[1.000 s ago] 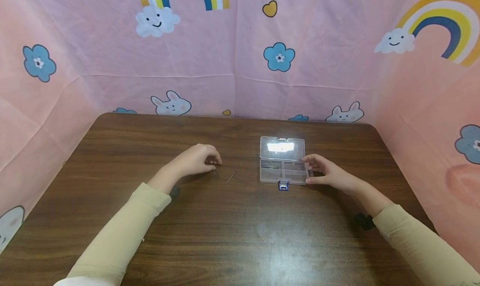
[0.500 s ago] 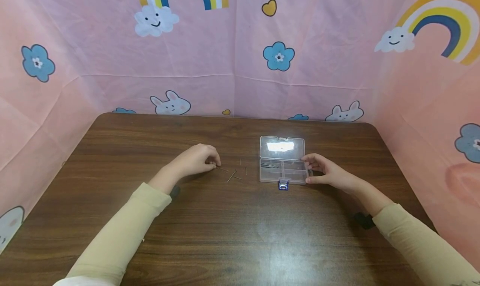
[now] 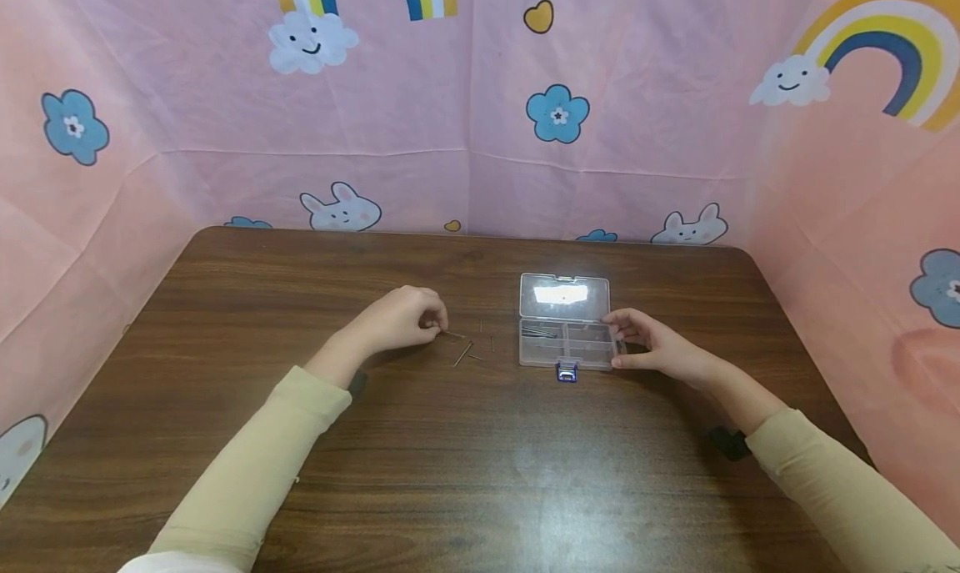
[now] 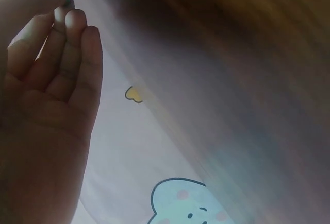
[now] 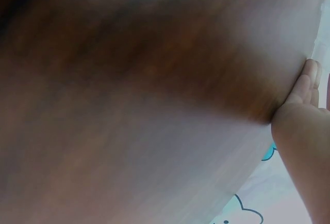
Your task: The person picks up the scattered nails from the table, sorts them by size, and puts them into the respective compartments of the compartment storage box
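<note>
My left hand pinches a thin nail between thumb and index finger, just above the table. In the left wrist view its other fingers are loosely bent, and a dark sliver shows at the fingertips. Several loose nails of different lengths lie to the right of that hand. A clear plastic box stands further right, its lid raised at the back. Long nails lie in its back left compartment. My right hand grips the box's right end, with thumb in front and fingers behind.
The brown wooden table fills the lower view. A blue-edged latch sticks out from the box's front. Pink printed cloth hangs behind the table and at both sides.
The nail at my left fingertips has swung from pointing toward me to pointing right. My left hand has shifted slightly right with it. The right hand and the box have stayed put.
</note>
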The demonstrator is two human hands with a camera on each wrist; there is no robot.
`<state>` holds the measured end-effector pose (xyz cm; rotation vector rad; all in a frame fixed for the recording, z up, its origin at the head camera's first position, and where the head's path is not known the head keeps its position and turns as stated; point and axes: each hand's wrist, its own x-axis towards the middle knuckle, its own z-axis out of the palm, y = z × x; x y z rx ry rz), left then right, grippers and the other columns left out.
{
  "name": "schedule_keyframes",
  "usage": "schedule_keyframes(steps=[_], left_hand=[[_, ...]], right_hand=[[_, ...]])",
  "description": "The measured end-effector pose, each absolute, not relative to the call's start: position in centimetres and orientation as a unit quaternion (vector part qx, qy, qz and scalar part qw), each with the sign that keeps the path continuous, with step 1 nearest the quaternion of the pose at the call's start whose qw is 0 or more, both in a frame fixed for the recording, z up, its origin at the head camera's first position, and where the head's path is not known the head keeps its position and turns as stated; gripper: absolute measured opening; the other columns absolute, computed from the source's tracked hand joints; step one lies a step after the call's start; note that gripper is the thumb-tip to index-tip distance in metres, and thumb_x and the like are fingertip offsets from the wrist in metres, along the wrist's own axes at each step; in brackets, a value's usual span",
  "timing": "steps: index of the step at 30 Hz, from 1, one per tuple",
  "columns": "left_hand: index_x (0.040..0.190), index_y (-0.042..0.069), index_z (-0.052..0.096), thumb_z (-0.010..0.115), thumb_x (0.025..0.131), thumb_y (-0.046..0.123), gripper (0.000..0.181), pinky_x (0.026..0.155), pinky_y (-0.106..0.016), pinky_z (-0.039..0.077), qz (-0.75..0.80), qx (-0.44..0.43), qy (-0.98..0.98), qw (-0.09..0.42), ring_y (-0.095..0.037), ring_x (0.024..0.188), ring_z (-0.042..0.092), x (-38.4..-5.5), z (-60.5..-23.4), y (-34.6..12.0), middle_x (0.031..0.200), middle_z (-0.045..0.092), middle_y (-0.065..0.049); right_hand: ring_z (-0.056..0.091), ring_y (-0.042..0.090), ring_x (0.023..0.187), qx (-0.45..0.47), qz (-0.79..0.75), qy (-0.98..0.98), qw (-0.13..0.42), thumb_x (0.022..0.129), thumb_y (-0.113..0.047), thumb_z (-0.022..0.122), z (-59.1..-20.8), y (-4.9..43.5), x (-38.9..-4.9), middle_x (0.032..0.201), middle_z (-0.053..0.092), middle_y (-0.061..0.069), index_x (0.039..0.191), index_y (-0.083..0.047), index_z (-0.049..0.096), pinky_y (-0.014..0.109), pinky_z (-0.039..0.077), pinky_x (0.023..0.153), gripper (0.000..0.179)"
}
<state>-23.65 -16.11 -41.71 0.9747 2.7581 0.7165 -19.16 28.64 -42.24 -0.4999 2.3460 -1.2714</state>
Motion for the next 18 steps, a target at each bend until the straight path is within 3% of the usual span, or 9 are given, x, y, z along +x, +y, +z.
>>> schedule_keyframes(steps=[18], left_hand=[[0.093,0.011,0.076,0.07,0.089,-0.001,0.014,0.075,-0.028,0.05,0.262,0.35,0.899,0.004,-0.012,0.081,0.058,-24.1,-41.6,-12.5,0.095,0.071,-0.001]], right_hand=[[0.046,0.031,0.13,-0.178,-0.457,0.845,0.212,0.099,-0.013,0.075,-42.3,28.6,-19.2,0.143,0.049,0.019,0.152,-0.002,0.043,0.012,0.04,0.104,0.063]])
